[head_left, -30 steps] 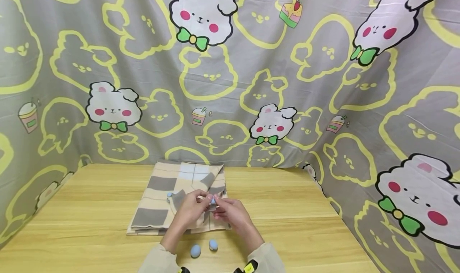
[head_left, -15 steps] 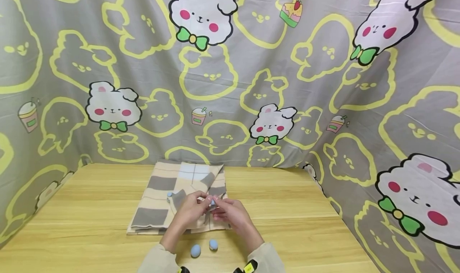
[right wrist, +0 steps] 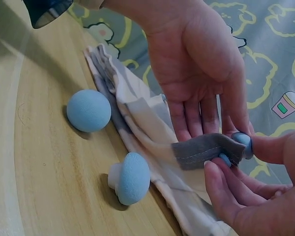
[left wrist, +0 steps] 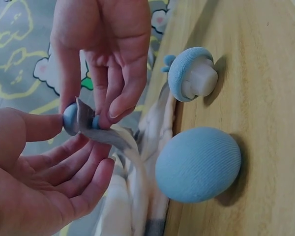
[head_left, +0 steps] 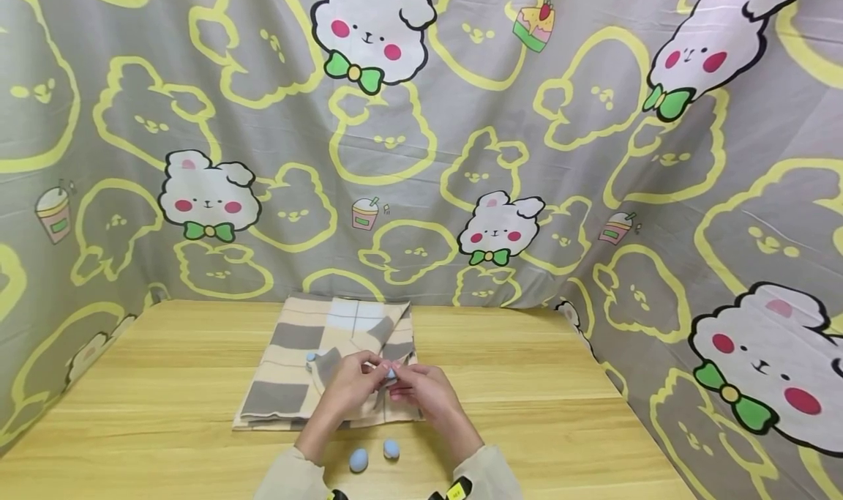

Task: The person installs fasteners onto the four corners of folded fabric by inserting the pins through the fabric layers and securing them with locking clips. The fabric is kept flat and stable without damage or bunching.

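Observation:
In the head view, my left hand (head_left: 352, 384) and right hand (head_left: 431, 394) meet over the folded plaid cloth (head_left: 276, 364). Between them is a small blue mushroom-shaped quilt clip (right wrist: 243, 142) on a grey corner of the cloth (right wrist: 199, 152). Its round cap shows on one face of the fabric, and a smaller blue piece (right wrist: 225, 159) pokes out on the other. Both thumbs press the cap while fingers of each hand hold from below, pinching cloth and clip. Two loose clips lie closer to me: one on its side with a white stem (left wrist: 202, 78), one dome up (left wrist: 199, 164).
Another blue clip (head_left: 311, 356) sits at a grey folded-over corner on the cloth's left part. The wooden table (head_left: 540, 405) extends to both sides. A grey curtain (head_left: 421, 127) with rabbit prints hangs behind and along the sides.
The clip and the pinching fingertips have sunk very slightly toward me. Both hands keep their hold; the cloth and the loose clips stay in place.

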A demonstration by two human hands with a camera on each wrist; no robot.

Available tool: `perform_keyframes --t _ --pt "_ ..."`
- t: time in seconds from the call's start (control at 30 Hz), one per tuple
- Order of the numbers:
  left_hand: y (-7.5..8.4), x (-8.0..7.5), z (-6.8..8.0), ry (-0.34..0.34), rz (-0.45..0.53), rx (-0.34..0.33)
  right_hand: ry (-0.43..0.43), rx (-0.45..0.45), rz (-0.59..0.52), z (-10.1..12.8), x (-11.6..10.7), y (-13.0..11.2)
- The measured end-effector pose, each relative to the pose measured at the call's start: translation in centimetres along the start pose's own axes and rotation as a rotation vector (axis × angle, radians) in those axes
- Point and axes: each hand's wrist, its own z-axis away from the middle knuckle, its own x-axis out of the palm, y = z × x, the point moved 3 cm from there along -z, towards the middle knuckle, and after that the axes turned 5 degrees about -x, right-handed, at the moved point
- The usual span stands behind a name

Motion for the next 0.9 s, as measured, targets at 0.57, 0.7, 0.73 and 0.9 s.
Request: perform_keyframes --t 0.57,0.7,0.73,0.9 --pt "0.19 -0.12 0.32 -0.054 -0.087 -0.005 0.027 -0.003 -0.028 0.02 -0.18 -0.02" --pt "0.17 0.01 0.41 -0.104 -0.084 0.005 0.021 -0.007 -0.027 0.07 -0.15 -0.07" --pt "0.16 0.05 0.41 -0.103 -0.079 0.015 0.02 -0.007 -0.029 0.09 -0.14 -0.07" --pt "0.31 0.14 0.49 -0.061 -0.093 0.051 0.027 -0.002 -0.016 0.09 -0.2 -0.05"
